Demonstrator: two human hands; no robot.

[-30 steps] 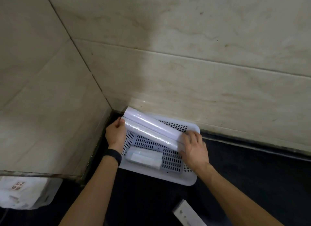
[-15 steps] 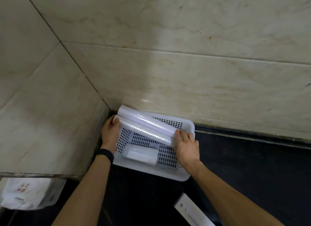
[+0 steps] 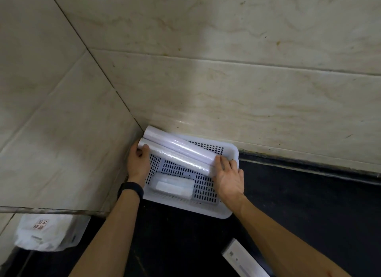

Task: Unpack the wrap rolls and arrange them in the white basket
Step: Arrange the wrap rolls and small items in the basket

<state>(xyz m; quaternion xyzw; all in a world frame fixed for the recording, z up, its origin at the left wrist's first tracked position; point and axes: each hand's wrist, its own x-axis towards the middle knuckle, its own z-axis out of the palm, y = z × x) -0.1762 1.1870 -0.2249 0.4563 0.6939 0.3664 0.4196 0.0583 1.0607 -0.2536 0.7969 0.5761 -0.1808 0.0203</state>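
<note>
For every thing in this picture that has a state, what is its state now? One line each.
white basket: upright, holding three items.
far roll: lying slantwise across the basket, left end over the rim.
near roll: lying beside far roll, touching it.
small pack: flat on the basket floor, untouched.
left hand: grips near roll's left end.
right hand: straight fingers rest on both rolls' right ends.

Roll ends covered, box cut off
The right hand [image 3: 228,177] hides the right ends of both wrap rolls [image 3: 181,145], and the left hand [image 3: 138,163] covers the white basket [image 3: 185,208] at its left rim. The bottom edge cuts a white box [image 3: 241,260], whose print is too small to read.
</note>
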